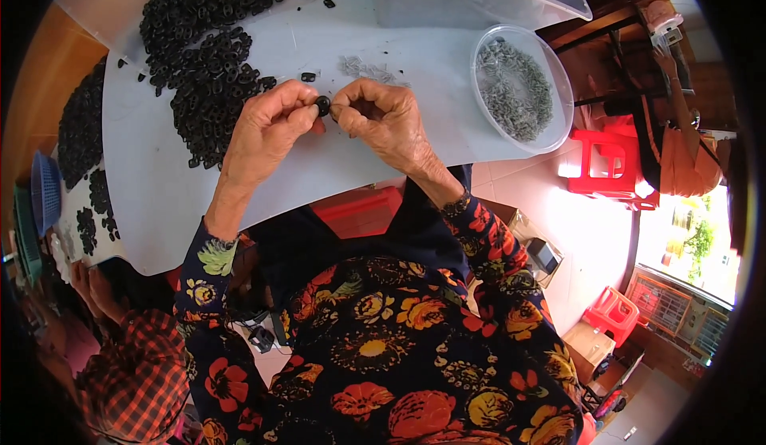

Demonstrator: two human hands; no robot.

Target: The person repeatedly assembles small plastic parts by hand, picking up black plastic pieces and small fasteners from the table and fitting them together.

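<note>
Between thumb and fingers, my left hand (275,122) pinches a small black plastic piece (322,105) with a rounded end. My right hand (387,122) is closed in a pinch right beside that piece; whatever sits between its fingertips is too small to make out. Both hands are raised over the pale table (311,174). Left of my left hand spreads a heap of black plastic pieces (211,86). Just beyond my fingers lie one loose black piece (308,76) and a scatter of tiny clear pieces (367,68).
A round clear tub (566,98) of small greyish-clear parts stands at the table's right. A large translucent bin (447,6) is at the back. Another person in a checked top (144,373) works at the left by more black pieces. Red stools (602,166) are on the right.
</note>
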